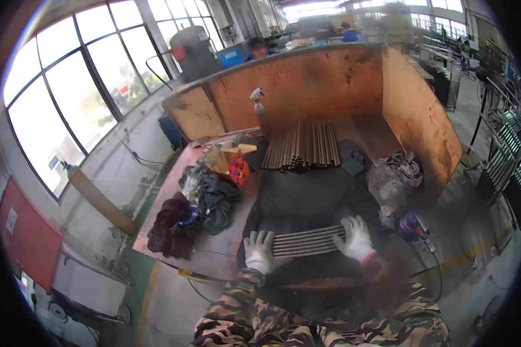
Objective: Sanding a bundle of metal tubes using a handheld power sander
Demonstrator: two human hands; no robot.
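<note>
Several slim metal rods (307, 241) lie side by side in a flat row on a dark cloth (312, 199), near the front of the workbench. My left hand (259, 251), in a white glove, rests at their left ends with its fingers stretched forward. At the right ends is my right hand (356, 238), also white-gloved, its fingers spread and pointing away from me. Both palms touch or sit just beside the rod ends; the exact contact is hidden. Farther back on the cloth lies a large pile of similar rods (302, 146), pointing away from me.
Wooden boards (318, 81) wall the bench's back and right side. A spray bottle (257, 99) stands by the back board. Crumpled rags (214, 199) lie left, clear plastic wrapping (391, 179) right. A blue-and-red power tool (410, 227) with a hose sits right of my right hand.
</note>
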